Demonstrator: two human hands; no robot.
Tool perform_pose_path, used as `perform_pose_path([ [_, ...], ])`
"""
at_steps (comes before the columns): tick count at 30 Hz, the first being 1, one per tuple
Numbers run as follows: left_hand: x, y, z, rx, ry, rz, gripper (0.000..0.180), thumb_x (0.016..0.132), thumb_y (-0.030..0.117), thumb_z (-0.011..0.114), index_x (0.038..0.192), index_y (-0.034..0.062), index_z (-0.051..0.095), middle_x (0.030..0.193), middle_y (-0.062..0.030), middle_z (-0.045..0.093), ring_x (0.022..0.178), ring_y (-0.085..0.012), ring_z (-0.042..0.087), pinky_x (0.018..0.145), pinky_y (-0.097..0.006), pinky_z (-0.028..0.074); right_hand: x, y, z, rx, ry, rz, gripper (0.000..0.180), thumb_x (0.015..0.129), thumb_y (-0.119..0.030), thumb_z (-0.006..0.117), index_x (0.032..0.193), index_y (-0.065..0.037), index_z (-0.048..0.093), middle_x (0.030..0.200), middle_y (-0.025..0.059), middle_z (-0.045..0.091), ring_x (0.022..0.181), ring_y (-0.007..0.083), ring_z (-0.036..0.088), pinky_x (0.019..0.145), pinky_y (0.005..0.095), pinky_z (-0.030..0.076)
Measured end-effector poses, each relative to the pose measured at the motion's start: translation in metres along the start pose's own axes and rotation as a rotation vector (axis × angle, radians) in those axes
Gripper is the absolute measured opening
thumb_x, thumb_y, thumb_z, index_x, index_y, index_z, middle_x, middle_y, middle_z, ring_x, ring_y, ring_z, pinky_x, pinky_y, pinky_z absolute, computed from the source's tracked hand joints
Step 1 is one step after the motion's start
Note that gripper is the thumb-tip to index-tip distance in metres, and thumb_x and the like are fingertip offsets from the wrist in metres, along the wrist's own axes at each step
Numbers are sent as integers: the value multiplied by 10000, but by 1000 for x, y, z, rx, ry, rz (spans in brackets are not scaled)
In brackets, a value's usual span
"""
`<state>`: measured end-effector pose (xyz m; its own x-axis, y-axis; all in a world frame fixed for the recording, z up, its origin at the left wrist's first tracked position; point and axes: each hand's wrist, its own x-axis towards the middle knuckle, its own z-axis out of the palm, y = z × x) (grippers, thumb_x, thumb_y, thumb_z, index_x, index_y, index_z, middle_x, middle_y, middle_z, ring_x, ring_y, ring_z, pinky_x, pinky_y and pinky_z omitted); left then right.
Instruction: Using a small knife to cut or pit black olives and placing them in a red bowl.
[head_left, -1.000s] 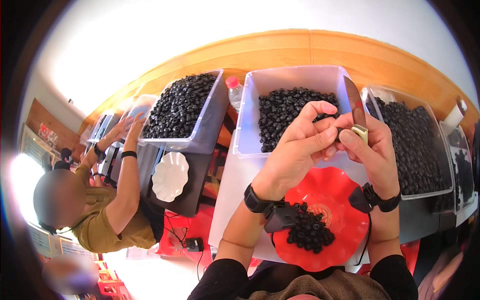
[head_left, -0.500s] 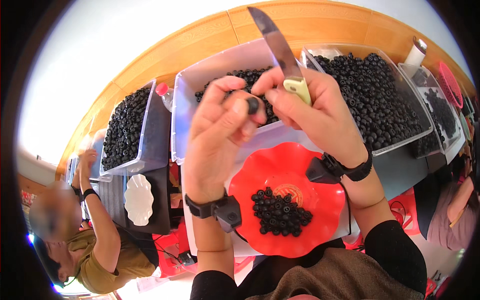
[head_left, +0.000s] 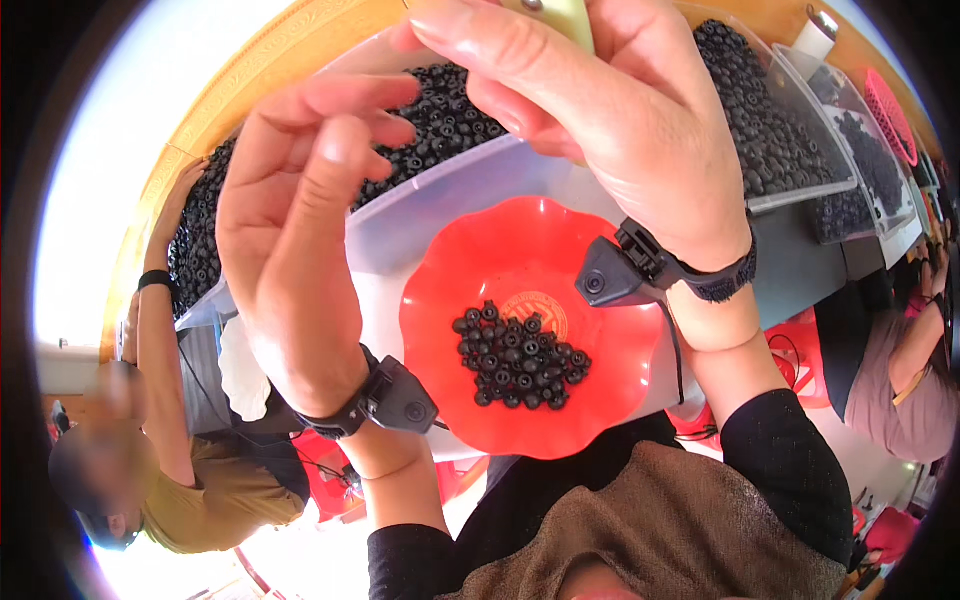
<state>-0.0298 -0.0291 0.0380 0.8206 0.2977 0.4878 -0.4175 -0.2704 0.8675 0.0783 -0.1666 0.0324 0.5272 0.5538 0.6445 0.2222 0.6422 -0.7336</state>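
– Knife (head_left: 570, 20), position?
– Top edge of view, gripped in the fingers of the right hand (head_left: 640, 130).
– Left hand (head_left: 290, 215)?
– Raised before the bin (head_left: 430, 210), fingers loosely curled, parted.
– Fruit (head_left: 520, 362)?
– Clustered on the red plate (head_left: 615, 375).

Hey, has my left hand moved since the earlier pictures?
Yes: your left hand has moved to the left, judged against the red plate, and is now farther beyond its left rim.
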Motion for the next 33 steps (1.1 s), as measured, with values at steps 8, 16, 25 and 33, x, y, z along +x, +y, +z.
perform_pose_path([
  [8,-53,0,12,297,-463,-224,213,854,73,585,1038,-33,597,947,-87,632,845,-144,548,798,-263,418,-13,-33,0,-190,-66,-40,293,958,-258,548,876,6,647,552,-75,399,455,12,305,404,197,201],
  [16,-86,-25,15,692,-767,-119,266,764,59,659,1013,-10,594,894,-126,570,758,-254,571,698,-335,459,-50,-64,4,-348,-50,-159,249,945,-215,562,872,9,643,548,-67,391,431,24,294,389,212,187],
  [25,-101,-50,21,917,-869,-59,309,683,-15,676,982,-10,597,899,-163,558,788,-355,579,712,-415,462,-156,-101,3,-264,221,296,187,913,-196,612,894,-11,619,665,-55,496,610,-2,441,519,177,323],
  [33,-112,-52,17,926,-743,-49,302,668,13,706,958,-14,627,819,-168,575,776,-318,600,698,-384,478,-222,-96,11,-120,384,409,204,936,-216,584,907,-17,620,644,-64,467,540,7,394,474,176,283],
])
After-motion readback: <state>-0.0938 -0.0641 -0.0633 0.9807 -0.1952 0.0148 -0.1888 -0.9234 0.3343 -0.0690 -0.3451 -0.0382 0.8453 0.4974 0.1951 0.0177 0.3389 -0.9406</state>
